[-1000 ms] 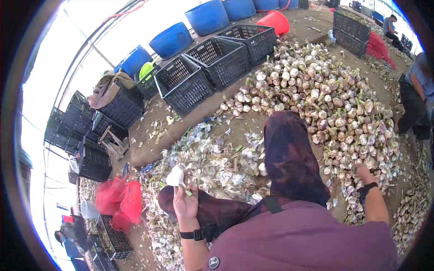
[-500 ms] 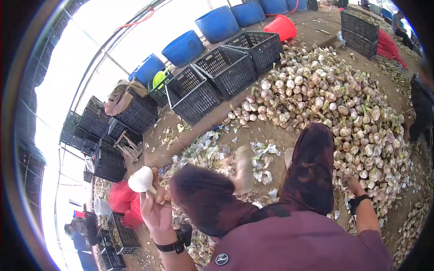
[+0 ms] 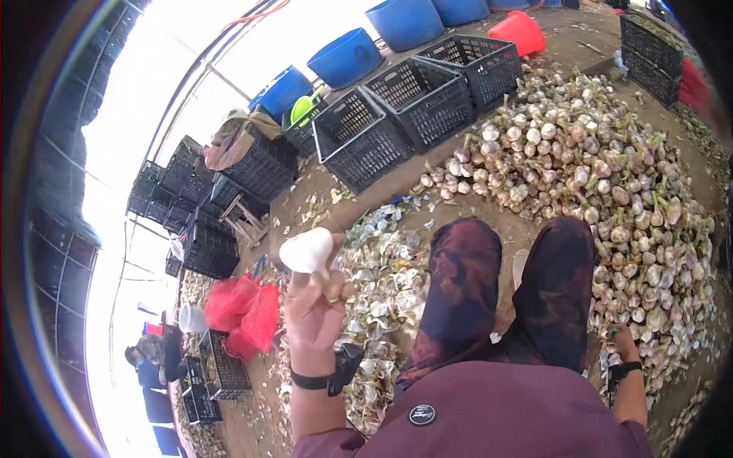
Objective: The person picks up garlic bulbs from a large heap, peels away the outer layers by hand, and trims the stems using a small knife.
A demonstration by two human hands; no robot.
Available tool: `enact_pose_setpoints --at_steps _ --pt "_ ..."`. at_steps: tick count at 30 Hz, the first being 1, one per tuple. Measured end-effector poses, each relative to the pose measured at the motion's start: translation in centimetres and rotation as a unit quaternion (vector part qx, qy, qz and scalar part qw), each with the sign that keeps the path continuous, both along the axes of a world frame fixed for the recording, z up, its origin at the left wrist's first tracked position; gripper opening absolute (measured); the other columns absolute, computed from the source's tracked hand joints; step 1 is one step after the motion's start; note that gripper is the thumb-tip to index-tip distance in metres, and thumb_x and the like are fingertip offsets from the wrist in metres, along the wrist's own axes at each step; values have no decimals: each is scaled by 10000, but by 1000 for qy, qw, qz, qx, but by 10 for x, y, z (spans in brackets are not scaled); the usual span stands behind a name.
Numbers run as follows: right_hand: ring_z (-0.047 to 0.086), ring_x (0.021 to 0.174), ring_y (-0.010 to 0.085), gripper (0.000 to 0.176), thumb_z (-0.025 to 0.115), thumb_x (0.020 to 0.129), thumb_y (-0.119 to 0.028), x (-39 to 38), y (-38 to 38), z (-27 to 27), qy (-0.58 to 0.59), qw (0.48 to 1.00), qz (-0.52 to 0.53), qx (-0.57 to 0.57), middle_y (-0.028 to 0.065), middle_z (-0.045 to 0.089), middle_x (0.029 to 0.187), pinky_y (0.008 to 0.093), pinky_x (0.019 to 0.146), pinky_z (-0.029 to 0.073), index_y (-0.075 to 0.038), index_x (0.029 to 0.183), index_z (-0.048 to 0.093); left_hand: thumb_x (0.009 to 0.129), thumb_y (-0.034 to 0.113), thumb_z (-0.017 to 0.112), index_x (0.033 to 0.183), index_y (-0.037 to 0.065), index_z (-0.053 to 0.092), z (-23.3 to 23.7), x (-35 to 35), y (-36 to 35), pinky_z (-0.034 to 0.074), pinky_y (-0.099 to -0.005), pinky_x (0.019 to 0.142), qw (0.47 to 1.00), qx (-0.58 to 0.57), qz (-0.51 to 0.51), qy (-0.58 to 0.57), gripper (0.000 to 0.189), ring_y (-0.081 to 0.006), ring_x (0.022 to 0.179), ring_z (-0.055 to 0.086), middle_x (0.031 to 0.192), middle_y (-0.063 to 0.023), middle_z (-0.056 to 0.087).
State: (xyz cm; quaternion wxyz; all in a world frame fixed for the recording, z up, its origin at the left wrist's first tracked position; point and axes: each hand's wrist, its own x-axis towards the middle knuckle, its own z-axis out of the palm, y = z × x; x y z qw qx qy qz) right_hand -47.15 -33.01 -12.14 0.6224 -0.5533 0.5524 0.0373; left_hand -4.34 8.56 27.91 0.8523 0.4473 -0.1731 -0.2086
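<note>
A smooth white garlic bulb [image 3: 307, 250] is held up in my left hand [image 3: 314, 311], its stem end between my curled fingers. The hand is raised to the left of my knees, above a litter of garlic skins [image 3: 382, 305]. My right hand [image 3: 626, 345] is low beside my right thigh, at the near edge of a large heap of unpeeled garlic bulbs [image 3: 595, 160]. Its fingers look closed, with a small dark bit showing at the fingertips that is too small to name. Each wrist wears a black band.
Black plastic crates [image 3: 363, 141] stand in a row ahead, with blue tubs [image 3: 345, 57] behind and a red bucket [image 3: 519, 34] beside them. At the left are stacked crates [image 3: 210, 244], a small wooden stool [image 3: 246, 217] and red net bags [image 3: 243, 309]. A person [image 3: 156, 355] is farther back.
The view has turned, shifting the surroundings right and slightly down on the left. My left knee has swung right, beside the other. The garlic bulb stays in my left hand, now higher.
</note>
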Motion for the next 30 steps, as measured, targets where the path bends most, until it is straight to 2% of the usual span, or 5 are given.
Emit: enact_pose_setpoints --at_steps 7,14,16,25,30 --pt "555 656 223 310 391 800 82 2 -52 -106 7 981 170 -92 100 558 801 400 603 527 -3 1008 604 841 89 597 1358 92 320 1 -25 -2 463 -295 669 1000 13 10 -10 586 -99 655 458 1310 -179 432" --pt "573 682 253 178 432 762 54 52 -47 -82 27 988 141 -55 100 601 811 375 588 471 -30 728 585 851 83 577 1350 51 323 3 -55 32 461 -292 684 996 12 89 -5 561 -102 704 473 1328 -168 416" --pt "565 681 248 183 438 749 60 83 -15 -8 52 984 152 -74 87 585 741 369 588 467 -40 703 584 835 75 584 1345 48 334 4 -59 44 459 -293 695 993 3 115 -7 568 -103 706 469 1322 -168 427" --pt "591 750 225 245 491 766 91 105 10 49 36 935 291 -197 111 612 834 372 605 480 -53 891 645 890 283 550 1263 71 442 -9 -17 63 473 -316 689 985 -88 138 47 443 -161 743 525 1237 -152 500" --pt "585 727 279 357 456 741 91 58 -4 -37 -19 955 210 -210 163 645 846 384 659 458 -89 976 656 911 387 480 1074 41 529 -26 39 53 488 -301 604 988 -86 64 112 386 -190 738 558 1044 -132 589"
